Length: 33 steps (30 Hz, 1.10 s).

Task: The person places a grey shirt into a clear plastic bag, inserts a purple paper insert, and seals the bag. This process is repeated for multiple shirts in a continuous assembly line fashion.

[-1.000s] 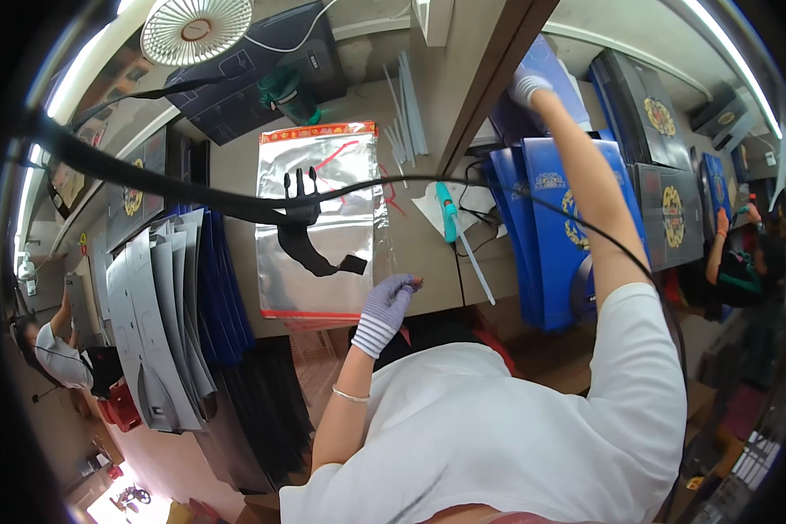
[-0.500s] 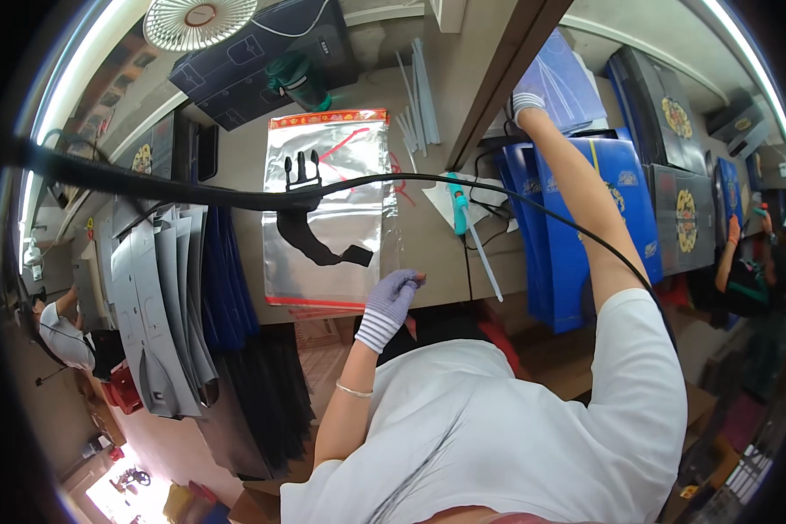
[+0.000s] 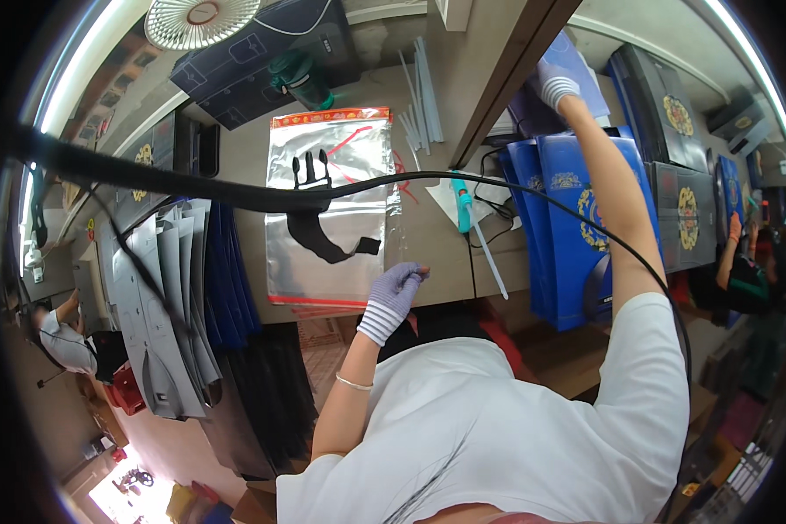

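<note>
A clear plastic bag (image 3: pixel 327 205) with red-trimmed ends lies flat on the brown table (image 3: pixel 428 236), with a black strap piece (image 3: pixel 319 240) on it. My gloved left hand (image 3: pixel 397 293) is at the bag's near right corner, fingertips pinched on a thin clear strip (image 3: pixel 403 236) along the bag's edge. My gloved right hand (image 3: pixel 555 85) reaches far up right and grips the top of a blue flat box (image 3: pixel 585 79) leaning in a row of blue boxes with gold emblems (image 3: pixel 576 218).
A teal glue gun (image 3: pixel 463 205) with its cord lies right of the bag, clear glue sticks (image 3: pixel 421 87) behind it. A green bottle (image 3: pixel 301 79) and a white fan (image 3: pixel 203 17) stand at the back. Grey and dark blue flat sheets (image 3: pixel 179 297) are stacked left. A black cable (image 3: pixel 236 196) crosses the view. Other people sit at both edges.
My left hand has stayed pinched at the bag's near right corner. My right hand remains raised at the blue boxes, shifted slightly right in the view as my head moved.
</note>
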Motion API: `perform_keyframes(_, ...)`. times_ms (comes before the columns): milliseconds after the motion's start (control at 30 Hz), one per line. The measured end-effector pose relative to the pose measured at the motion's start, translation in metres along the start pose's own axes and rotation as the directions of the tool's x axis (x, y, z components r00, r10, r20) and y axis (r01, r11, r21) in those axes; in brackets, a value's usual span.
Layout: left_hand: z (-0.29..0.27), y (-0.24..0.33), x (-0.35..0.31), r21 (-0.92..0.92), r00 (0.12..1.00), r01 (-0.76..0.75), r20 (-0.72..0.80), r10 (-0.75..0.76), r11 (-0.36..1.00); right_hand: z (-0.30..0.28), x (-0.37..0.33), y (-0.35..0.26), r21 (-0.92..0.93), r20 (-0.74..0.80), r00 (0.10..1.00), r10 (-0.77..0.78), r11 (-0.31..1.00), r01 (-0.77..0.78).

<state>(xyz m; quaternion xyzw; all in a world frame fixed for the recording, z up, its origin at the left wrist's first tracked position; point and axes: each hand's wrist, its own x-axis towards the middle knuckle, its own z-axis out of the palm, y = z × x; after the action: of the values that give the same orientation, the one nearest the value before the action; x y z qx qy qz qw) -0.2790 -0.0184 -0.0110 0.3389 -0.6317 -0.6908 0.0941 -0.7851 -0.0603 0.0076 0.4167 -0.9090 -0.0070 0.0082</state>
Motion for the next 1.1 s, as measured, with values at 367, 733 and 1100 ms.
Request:
perform_keyframes(367,0.040,-0.011,0.053,-0.012,0.986,-0.019,0.165,0.021,1.000,-0.142,-0.020,0.074,-0.287,-0.245,0.968,-0.060,0.958,-0.014)
perform_keyframes(733,0.046,-0.024,0.089,0.051,0.993,0.014,0.113,-0.020,0.999,-0.198,-0.066,0.083,-0.254,-0.486,0.866,-0.117,0.967,-0.012)
perform_keyframes(1100,0.017,-0.038,0.068,0.032,0.999,0.030,0.040,-0.031,0.999,-0.024,-0.017,-0.026,-0.264,-0.166,0.976,-0.140,0.960,0.093)
